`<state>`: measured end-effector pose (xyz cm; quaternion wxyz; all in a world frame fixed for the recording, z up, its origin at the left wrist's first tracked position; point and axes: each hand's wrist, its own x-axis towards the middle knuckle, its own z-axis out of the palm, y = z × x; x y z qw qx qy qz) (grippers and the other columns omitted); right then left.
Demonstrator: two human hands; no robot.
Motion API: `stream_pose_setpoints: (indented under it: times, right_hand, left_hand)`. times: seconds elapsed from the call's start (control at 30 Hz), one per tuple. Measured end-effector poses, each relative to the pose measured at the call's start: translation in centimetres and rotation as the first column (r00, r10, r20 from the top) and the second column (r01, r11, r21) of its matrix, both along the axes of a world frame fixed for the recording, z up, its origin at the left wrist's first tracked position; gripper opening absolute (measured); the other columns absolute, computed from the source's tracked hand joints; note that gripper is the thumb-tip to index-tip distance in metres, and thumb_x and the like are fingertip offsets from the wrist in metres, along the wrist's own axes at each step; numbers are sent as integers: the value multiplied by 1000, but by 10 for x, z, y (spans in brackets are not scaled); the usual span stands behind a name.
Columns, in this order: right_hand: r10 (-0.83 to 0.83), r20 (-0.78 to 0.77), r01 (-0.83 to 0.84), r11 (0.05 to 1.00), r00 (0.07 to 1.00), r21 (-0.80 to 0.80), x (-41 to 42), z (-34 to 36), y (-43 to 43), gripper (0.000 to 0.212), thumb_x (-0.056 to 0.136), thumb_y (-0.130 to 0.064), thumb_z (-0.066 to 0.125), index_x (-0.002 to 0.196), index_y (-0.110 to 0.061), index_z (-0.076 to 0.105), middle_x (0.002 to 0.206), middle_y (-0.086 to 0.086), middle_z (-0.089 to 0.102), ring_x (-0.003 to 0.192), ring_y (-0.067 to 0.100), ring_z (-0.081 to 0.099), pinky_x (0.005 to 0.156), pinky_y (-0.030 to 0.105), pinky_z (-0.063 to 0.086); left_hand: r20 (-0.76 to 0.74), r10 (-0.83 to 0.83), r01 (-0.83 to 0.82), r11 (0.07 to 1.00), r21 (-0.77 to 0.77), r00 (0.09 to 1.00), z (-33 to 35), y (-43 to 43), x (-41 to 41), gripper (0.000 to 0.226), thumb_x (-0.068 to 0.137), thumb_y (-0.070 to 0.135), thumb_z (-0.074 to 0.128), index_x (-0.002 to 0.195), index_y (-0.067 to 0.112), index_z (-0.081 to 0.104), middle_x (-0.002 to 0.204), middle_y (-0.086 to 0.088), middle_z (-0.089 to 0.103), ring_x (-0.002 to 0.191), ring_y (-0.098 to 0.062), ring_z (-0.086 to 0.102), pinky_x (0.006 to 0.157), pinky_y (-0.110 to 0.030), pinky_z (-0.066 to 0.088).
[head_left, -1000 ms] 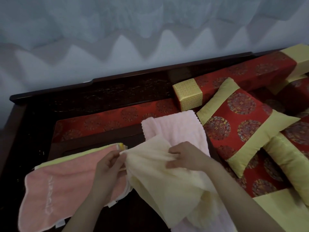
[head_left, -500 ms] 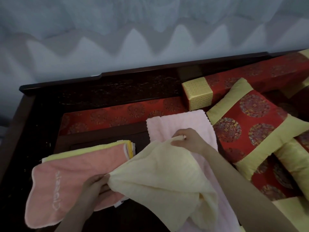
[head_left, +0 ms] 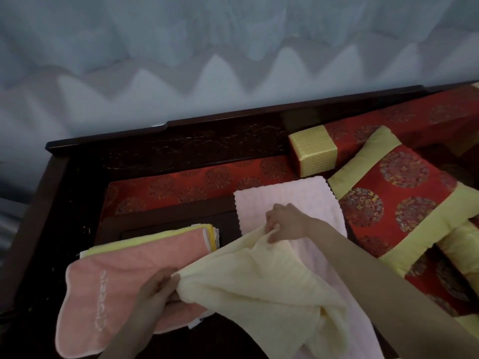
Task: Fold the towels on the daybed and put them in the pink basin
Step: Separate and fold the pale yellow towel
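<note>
A cream-yellow towel (head_left: 261,286) stretches between my two hands above the daybed. My left hand (head_left: 158,291) pinches its near left corner. My right hand (head_left: 287,222) grips its far edge. Under it lies a pale pink towel (head_left: 282,200), spread flat. To the left sits a pile of folded towels with a salmon-pink towel (head_left: 124,268) on top and yellow and white layers below. The pink basin is not in view.
Red and gold cushions (head_left: 396,203) and a bolster (head_left: 313,154) fill the right side of the daybed. A dark wooden backrest (head_left: 194,149) runs along the far side and a wooden arm (head_left: 33,211) stands at the left. A pale wall lies behind.
My hands have drawn apart, spreading the cream towel: the left moved down toward me, the right moved up and away. The camera view has shifted slightly.
</note>
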<state>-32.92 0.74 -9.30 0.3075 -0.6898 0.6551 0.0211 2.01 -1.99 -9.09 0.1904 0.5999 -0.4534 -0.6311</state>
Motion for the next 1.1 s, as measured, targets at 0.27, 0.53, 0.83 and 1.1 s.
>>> stream_pose_setpoints:
  times: [0.27, 0.53, 0.83, 1.1]
  right_hand:
    - [-79, 131, 104, 975, 988, -198, -50, 89, 66, 11, 76, -33, 74, 72, -24, 67, 71, -19, 51, 76, 1, 47, 75, 24, 34]
    - [-285, 506, 540, 691, 815, -481, -90, 193, 109, 8, 81, -17, 73, 86, -18, 67, 77, 4, 64, 65, 13, 54, 64, 22, 43]
    - [-416, 313, 460, 320, 854, -828, -116, 245, 127, 17, 87, -23, 67, 84, -6, 67, 78, 4, 63, 68, 6, 52, 64, 10, 37]
    - [-296, 710, 741, 482, 639, -467, -98, 217, 199, 34, 74, -23, 77, 60, -5, 52, 70, 16, 59, 64, 16, 55, 58, 26, 43]
  left_hand:
    - [146, -189, 235, 648, -725, 971, 119, -13, -36, 8, 88, 43, 48, 88, 37, 53, 68, -3, 54, 55, -9, 49, 51, -27, 40]
    - [126, -135, 175, 472, -864, 983, 209, -54, -95, 16, 97, 17, 47, 90, 32, 49, 75, 0, 53, 61, 1, 47, 60, -9, 37]
    - [152, -257, 259, 462, -848, 955, 257, -86, -146, 12, 94, 36, 44, 89, 28, 52, 94, -10, 63, 92, -31, 62, 89, -52, 51]
    - [107, -618, 497, 504, -707, 779, 219, -38, -120, 16, 99, 23, 43, 95, 24, 59, 92, 3, 64, 93, -16, 61, 88, -28, 53]
